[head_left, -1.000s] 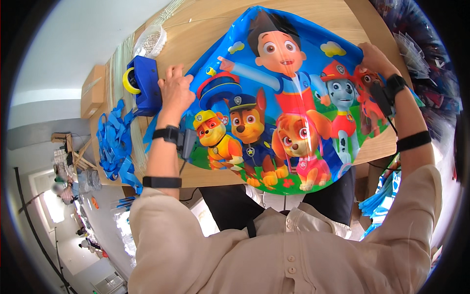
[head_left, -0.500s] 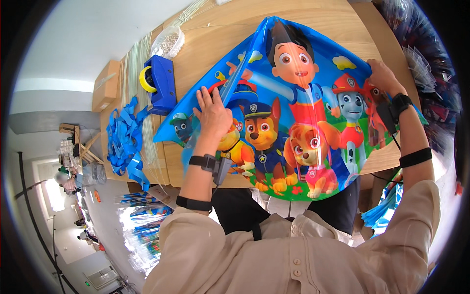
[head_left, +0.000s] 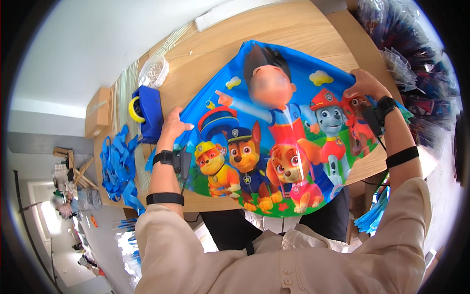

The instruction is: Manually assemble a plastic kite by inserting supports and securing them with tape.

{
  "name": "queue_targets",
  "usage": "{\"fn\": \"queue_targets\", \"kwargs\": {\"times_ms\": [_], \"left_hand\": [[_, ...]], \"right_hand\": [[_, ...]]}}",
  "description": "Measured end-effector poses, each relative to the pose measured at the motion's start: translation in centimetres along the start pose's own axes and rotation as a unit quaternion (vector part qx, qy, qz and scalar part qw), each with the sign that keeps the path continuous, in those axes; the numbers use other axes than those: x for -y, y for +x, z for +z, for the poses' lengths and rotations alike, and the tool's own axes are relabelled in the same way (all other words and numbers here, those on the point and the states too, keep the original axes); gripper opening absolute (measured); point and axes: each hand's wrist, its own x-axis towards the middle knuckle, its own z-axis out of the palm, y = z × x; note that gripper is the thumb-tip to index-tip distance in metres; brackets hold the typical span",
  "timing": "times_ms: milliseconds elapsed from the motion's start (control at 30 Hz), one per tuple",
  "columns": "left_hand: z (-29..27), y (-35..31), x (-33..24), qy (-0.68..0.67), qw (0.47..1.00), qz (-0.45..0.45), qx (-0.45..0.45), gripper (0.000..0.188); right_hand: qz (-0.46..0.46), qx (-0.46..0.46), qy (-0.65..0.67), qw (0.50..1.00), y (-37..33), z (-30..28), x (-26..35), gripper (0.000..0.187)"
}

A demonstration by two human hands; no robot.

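A glossy blue kite (head_left: 279, 132) printed with cartoon dogs and a dark-haired child lies spread across the wooden table, its tip pointing away from me. My left hand (head_left: 172, 128) grips its left edge, thumb on top and fingers wrapped over the border. At the opposite side my right hand (head_left: 366, 85) is closed on the right edge, with the fingertips partly hidden. The sheet looks fairly taut between both hands, and its rounded lower edge hangs over the table's front by my lap.
Left of the kite stand a blue tape dispenser (head_left: 151, 112), a heap of blue ribbon (head_left: 119, 161) and a white bowl (head_left: 154, 72) of small pale pieces. Thin rods (head_left: 117, 105) and a cardboard box (head_left: 98, 112) lie beyond. Plastic-wrapped packets (head_left: 404, 59) are piled at the right.
My left hand has moved left from the kite's surface to its left edge and grips it. The fold on the left side is opened out. The right hand keeps its hold.
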Motion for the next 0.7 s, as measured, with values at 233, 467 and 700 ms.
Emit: {"fn": "queue_targets", "kwargs": {"times_ms": [233,467,700], "left_hand": [[-0.9,1.9,-0.9,0.001,0.994,-0.049,0.097,0.066],[-0.4,2.7,-0.3,-0.016,0.992,-0.038,0.119,0.05],[-0.6,2.5,-1.0,-0.109,0.981,-0.062,0.151,0.048]], "right_hand": [[0.004,-0.07,-0.069,0.995,0.3,0.1,-1.0,0.048],[0.082,-0.04,-0.12,0.989,0.0,-0.7,-0.2,0.044],[0.078,-0.021,-0.102,0.992,-0.2,-0.8,-0.3,0.047]]}}
